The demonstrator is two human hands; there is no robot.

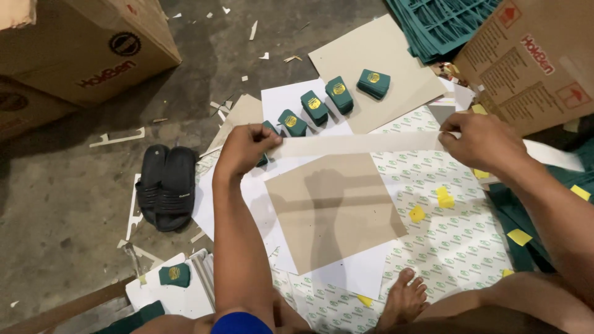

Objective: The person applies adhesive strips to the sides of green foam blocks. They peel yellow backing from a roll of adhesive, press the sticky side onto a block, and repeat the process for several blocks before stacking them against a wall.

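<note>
The concrete floor [74, 204] carries everything here, and the brown board square [334, 210] lying on white sheets serves as the landmark. Up and to the left of that square stands a large cardboard box [80, 43]; up and to the right of it stands a second cardboard box [532, 62], with a stack of teal flat pieces [439, 21] just beside it. A printed white-and-green sheet [458, 241] spreads out to the right of the square, touching its edge, with small yellow scraps [444, 196] scattered on it. A pair of black sandals [166, 185] lies well to the left of the square. Above the square, a row of small teal packs [339, 94] with gold marks runs diagonally across paper and another board. Directly over the square's upper edge, a long pale paper strip [359, 144] is stretched level and taut. The left hand [246, 147] pinches its left end between thumb and fingers; the right hand [479, 141] pinches it near the right end. A bare foot [402, 300] rests just below the square.
</note>
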